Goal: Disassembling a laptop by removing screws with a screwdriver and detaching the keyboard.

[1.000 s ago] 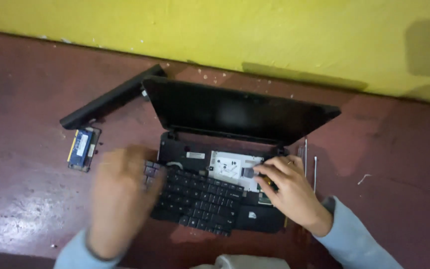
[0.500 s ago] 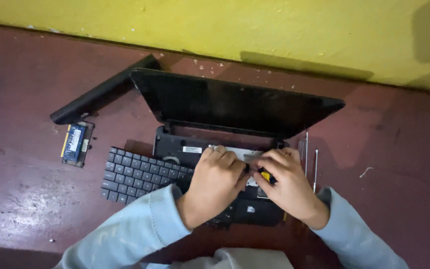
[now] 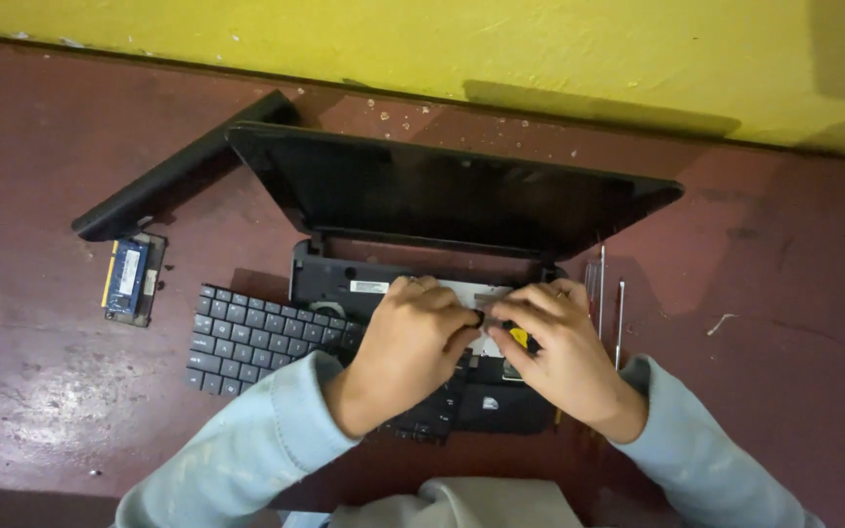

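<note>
A small black laptop point(image 3: 413, 284) sits open on the dark red floor point(image 3: 784, 293), its screen tilted back toward the yellow wall point(image 3: 540, 49), and its base is partly stripped: a pale metal plate shows in the bay where the keys belong, with a small white rectangular label just to the left of it on the black frame. The left hand point(image 3: 411, 342) and right hand point(image 3: 557, 344) meet over that plate, fingers curled and fingertips close together; a small yellow-tipped object peeks out under the right hand, but whether either hand actually pinches something cannot be told. The loosened keyboard point(image 3: 246, 337) lies skewed off the base to the left, its right end hidden beneath the left wrist and pale blue sleeve. Just right of the base, thin metal tools point(image 3: 610, 303) lie side by side on the floor. Farther left, a blue memory module point(image 3: 129, 279) with a light sticker rests on a dark cover, and a long black battery point(image 3: 183, 166) lies slantwise above it, reaching up toward the wall. Bare floor spreads out on both sides, wider to the right.
</note>
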